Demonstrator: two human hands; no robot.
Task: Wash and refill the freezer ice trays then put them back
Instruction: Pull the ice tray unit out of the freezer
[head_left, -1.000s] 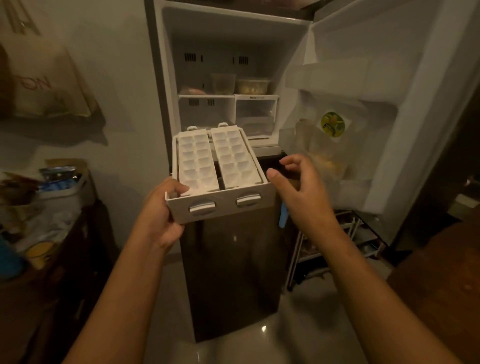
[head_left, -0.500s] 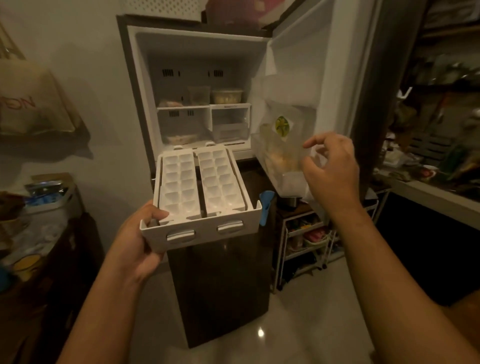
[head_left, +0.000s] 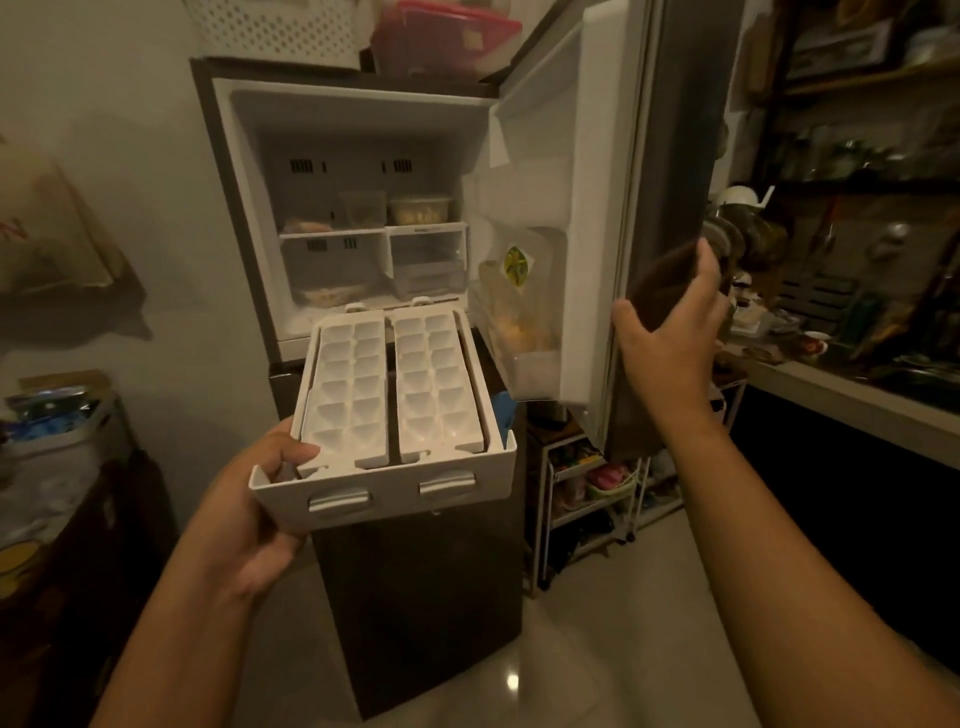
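The left hand (head_left: 254, 514) grips the front left corner of the white tray carrier (head_left: 387, 493), thumb hooked over its rim. Two ice trays (head_left: 349, 387) sit side by side in the carrier, just right of that hand. The right hand (head_left: 670, 332) clasps the edge of the open freezer door (head_left: 587, 156), fingers curled round it.

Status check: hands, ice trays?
Left hand grips tray holder, outside the freezer. Two ice trays seated in it. Right hand grips open freezer door. No obstruction seen.
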